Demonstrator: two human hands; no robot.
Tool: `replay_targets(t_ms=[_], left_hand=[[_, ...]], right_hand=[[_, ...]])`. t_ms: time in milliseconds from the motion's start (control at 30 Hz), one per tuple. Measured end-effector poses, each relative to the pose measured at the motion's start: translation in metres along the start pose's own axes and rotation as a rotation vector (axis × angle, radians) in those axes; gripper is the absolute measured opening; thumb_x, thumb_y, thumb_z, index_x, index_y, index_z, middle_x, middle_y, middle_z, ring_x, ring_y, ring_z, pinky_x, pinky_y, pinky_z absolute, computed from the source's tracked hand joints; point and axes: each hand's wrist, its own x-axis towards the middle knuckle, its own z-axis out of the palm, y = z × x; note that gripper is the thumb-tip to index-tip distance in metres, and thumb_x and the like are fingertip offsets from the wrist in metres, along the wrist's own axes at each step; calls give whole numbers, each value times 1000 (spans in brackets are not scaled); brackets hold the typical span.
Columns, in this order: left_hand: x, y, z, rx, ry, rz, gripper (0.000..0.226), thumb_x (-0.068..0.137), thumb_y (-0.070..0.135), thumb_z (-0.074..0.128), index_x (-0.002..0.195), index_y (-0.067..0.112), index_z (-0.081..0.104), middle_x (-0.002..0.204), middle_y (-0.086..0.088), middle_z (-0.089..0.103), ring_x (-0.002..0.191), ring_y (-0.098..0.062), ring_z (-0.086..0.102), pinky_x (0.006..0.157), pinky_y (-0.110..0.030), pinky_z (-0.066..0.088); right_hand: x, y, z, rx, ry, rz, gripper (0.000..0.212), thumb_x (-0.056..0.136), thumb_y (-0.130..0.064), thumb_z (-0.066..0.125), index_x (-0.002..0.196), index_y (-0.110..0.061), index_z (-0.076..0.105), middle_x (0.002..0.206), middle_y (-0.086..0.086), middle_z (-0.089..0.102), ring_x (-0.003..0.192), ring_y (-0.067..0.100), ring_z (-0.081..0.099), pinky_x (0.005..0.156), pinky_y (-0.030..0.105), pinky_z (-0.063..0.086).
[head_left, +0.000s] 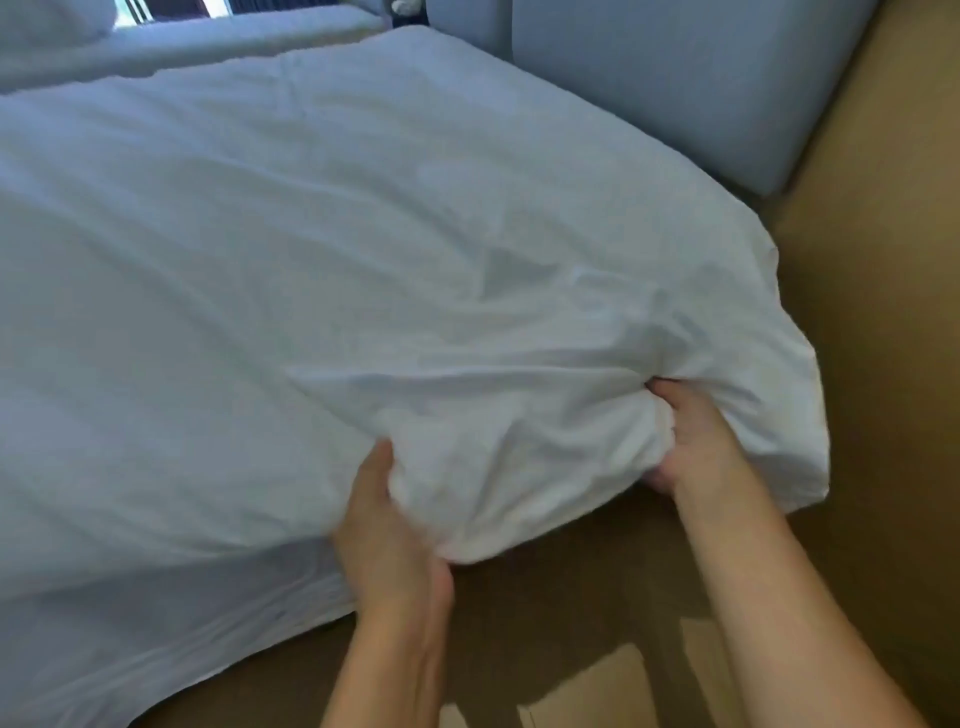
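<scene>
Bunching duvet corner (524, 467) between both hands (387, 525) (693, 441)

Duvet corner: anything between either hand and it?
Nothing visible stands between them. The left hand and the right hand both grip the bunched duvet corner directly, at the near corner of the bed beside the padded headboard.

Grey padded headboard (675, 78) top rt; brown floor (883, 364); 2nd bed (234, 31) far left.
</scene>
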Motion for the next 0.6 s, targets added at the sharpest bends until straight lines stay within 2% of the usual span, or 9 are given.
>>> replay_targets(t_ms=[67,133,167,267,333,400,467,533,600], left_hand=[[-31,-14,-28,6,52,10,38,58,22,79,94,13,75,92,-2,74,78,-14,72,63,-26,57],[-41,-26,-47,83,170,67,10,66,5,75,73,13,74,73,6,71,55,-2,66,43,-12,47],[-41,-29,-49,92,209,76,14,71,0,71,74,13,71,73,8,68,53,0,65,42,-11,47],[-35,-30,-41,70,172,43,22,80,4,66,99,15,66,90,5,69,80,-9,69,70,-22,55],[-27,-27,-39,11,86,-14,32,84,14,65,116,17,61,110,2,68,101,-19,64,92,-36,49],[-27,-25,-30,-104,88,-42,39,87,16,64,125,16,57,114,3,66,99,-10,64,92,-32,50],[-34,-29,-20,-92,51,5,34,84,7,64,117,17,64,101,9,68,85,4,66,76,-15,53],[-46,-42,-15,0,39,62,22,71,13,71,92,20,74,98,8,72,84,-7,70,70,-24,58],[-48,-53,-21,63,38,8,9,72,17,72,81,19,73,98,5,73,90,-20,70,83,-40,56]], right_hand=[[-16,-3,-31,49,21,-35,27,83,-19,62,107,-8,68,98,14,72,81,33,71,56,36,56],[-17,13,-40,43,71,4,20,84,-17,62,101,-8,69,85,14,74,71,32,71,55,34,55],[-13,24,-38,52,80,53,20,87,-18,60,103,-8,67,81,14,73,69,31,70,60,36,53],[-7,46,-28,47,118,142,24,90,-23,60,108,-9,62,98,15,70,87,32,64,82,43,49],[-8,48,-31,76,164,153,26,86,-28,66,105,-10,63,103,14,69,92,32,64,90,44,49],[-22,29,-38,67,70,90,26,85,-26,64,105,-9,67,96,15,72,89,33,68,86,42,53],[-32,-2,-56,129,-65,-47,29,69,-17,76,95,-6,75,96,17,72,85,33,70,70,39,57],[-31,-20,-78,182,-71,-75,50,53,-3,83,102,-1,73,102,23,69,87,36,69,71,41,57],[-27,-6,-88,192,68,-10,43,82,-2,61,125,1,57,110,26,63,102,39,62,91,43,46]])
